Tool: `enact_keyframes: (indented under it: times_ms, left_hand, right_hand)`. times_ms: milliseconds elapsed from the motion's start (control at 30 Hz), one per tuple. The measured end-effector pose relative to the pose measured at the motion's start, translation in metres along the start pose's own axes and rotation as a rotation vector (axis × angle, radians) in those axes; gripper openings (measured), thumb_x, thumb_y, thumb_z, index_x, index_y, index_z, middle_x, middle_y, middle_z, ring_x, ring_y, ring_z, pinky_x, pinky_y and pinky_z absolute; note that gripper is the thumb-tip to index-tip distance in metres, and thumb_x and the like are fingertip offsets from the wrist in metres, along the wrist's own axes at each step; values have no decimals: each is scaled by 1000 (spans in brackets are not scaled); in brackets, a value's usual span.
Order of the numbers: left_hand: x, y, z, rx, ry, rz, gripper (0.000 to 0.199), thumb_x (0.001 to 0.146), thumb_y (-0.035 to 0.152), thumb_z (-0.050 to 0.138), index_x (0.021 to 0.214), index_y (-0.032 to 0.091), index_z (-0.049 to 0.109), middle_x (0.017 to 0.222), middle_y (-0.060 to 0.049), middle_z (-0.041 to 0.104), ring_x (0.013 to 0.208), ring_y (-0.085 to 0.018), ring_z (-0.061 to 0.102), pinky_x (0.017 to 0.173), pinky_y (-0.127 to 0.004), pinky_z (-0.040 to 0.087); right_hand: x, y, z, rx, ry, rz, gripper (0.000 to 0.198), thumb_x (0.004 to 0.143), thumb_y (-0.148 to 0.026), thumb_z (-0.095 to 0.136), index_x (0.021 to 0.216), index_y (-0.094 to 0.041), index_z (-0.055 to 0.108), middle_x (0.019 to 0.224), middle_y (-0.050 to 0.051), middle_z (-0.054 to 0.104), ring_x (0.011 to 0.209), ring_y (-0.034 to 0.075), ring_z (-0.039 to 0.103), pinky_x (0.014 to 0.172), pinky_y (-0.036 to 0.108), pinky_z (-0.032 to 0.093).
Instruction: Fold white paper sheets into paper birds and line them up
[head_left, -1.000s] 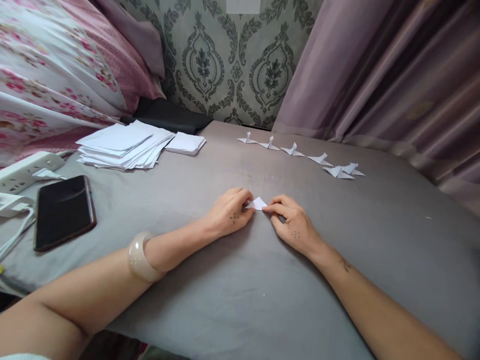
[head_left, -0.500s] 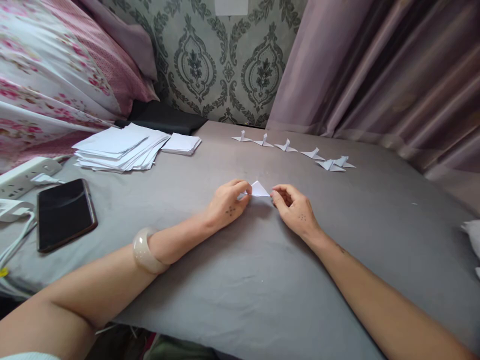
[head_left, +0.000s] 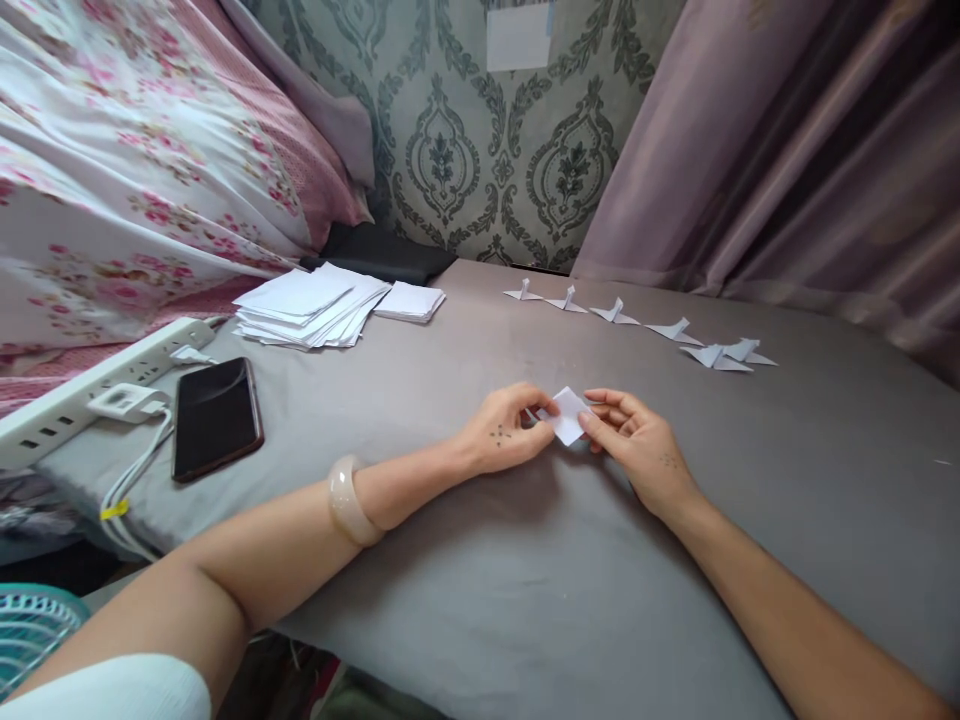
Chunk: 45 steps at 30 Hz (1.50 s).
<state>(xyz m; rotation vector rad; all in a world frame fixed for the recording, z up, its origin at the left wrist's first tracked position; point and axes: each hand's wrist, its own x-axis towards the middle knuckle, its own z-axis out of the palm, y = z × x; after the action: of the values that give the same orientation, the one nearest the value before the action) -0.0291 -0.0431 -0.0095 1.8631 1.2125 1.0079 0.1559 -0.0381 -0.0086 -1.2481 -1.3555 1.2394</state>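
Note:
A small white folded paper (head_left: 568, 416) shows as a diamond between my two hands, just above the grey cloth. My left hand (head_left: 511, 428) pinches its left side between thumb and fingers. On the right side, my right hand (head_left: 637, 440) grips it with the thumb on the front and the fingers behind. Part of the paper is covered by the fingertips. Beyond my hands, several folded paper birds (head_left: 615, 312) stand in a slanting row on the cloth, the two at the right end close together.
A large stack of white paper (head_left: 300, 305) and a smaller stack (head_left: 411, 302) lie at the back left. Nearer me are a phone (head_left: 217, 420) and a white power strip (head_left: 105, 390) with plugged-in cables. A grey cloth (head_left: 480, 580) covers the table; a curtain (head_left: 675, 150) hangs at right.
The folded paper has gone from a triangle to a diamond facing me. My right hand now grips its side more fully. The whole view has shifted, so things appear further right and lower.

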Motion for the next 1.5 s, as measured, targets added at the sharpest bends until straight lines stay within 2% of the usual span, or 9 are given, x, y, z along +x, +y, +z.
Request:
enact_keyframes:
  times_ms: [100,200,400,633,833,1067,1200,1333,1500]
  left_hand:
    - [3,1,0,-338,3,-207,12,74,19,61,84,13,67,77,-3,65,69,-12,57,67,-24,44]
    - [6,-2,-1,-645,6,-328,11,71,14,66,82,12,66,78,-2,65,69,-9,57,69,-22,43]
    - [9,-7,-5,-909,-51,-468,18,67,5,67,84,10,66,82,-5,66,73,-11,61,74,-25,47]
    - [10,-7,-7,-955,-98,-488,22,67,6,70,88,10,67,84,-6,67,73,-11,63,72,-23,47]
    - [10,-7,-7,-947,-94,-485,22,65,8,73,86,10,66,86,-5,67,75,-10,62,72,-23,47]
    - [5,-9,-3,-840,-67,-288,35,71,14,71,104,18,60,90,-4,67,78,-11,61,70,-23,47]
    - [4,-6,-1,-758,-34,-230,25,74,18,69,97,17,62,90,-4,67,79,-12,61,68,-24,48]
    - [4,-3,-1,-697,-4,-211,17,74,18,66,91,15,64,84,-2,65,76,-11,59,69,-24,48]
    - [4,0,-1,-691,-3,-201,13,73,15,65,85,14,65,81,0,64,75,-10,58,76,-24,47]
  right_hand:
    - [-2,-3,-1,12,-37,-13,48,66,-42,78,103,-18,60,85,5,69,69,14,61,60,28,48]
    - [-4,-2,-2,50,-112,-14,44,69,-40,77,105,-19,61,86,4,69,73,14,61,63,27,48]
    - [-1,4,-3,169,-185,-8,37,71,-36,78,103,-21,64,87,3,67,79,14,59,65,26,46]
    - [-2,4,-4,225,-216,-13,34,72,-34,77,103,-23,67,88,2,67,79,13,58,64,25,45]
    - [-3,4,-6,175,-227,-28,34,74,-36,73,105,-22,66,96,4,68,85,15,60,66,26,46]
    - [-3,3,-5,128,-198,-59,36,75,-34,70,108,-22,62,104,6,67,89,17,60,65,27,46]
    - [-3,2,-3,107,-164,-112,39,74,-30,70,111,-24,61,105,4,65,85,15,58,68,28,46]
    - [-3,3,-2,62,-147,-174,31,74,-27,68,105,-26,64,100,2,63,82,13,55,71,28,46]
    - [-5,1,-3,6,-171,-148,32,75,-31,68,106,-25,64,90,2,63,79,15,55,67,28,45]
